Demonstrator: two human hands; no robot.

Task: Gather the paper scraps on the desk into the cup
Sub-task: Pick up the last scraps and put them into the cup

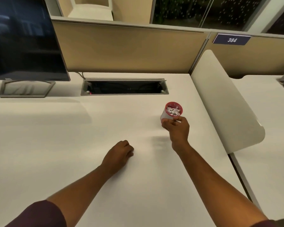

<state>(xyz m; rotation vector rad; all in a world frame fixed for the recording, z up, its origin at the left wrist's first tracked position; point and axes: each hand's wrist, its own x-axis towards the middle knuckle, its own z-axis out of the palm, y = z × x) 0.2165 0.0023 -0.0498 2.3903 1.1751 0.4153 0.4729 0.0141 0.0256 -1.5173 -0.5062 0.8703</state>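
At the far left a dark monitor [23, 40] stands on its grey stand [27, 89] at the back of the white desk [56, 136]. Just to its right, a cable tray [124, 87] with a grey frame is sunk into the desk top, its flap open on a dark interior, and a tan partition [126, 48] runs along behind it. Nearer the camera, the left hand [118, 155] rests knuckles-up on the desk, its fingers curled under against the surface; nothing shows in its hold, though the fingertips are hidden. Further right, the right hand [177, 128] grips the lower wall of the cup [168, 113], thumb on the near side and fingers wrapped round the left side. The cup is white outside with a red rim and red inside, and it tilts its mouth toward the camera; whether its base touches the desk cannot be told. The paper scraps [173, 110] lie piled inside it, white and crumpled. At the right edge a white rounded divider [220, 99] separates this desk from the next, and above it a dark blue sign [231, 39] reads 384.
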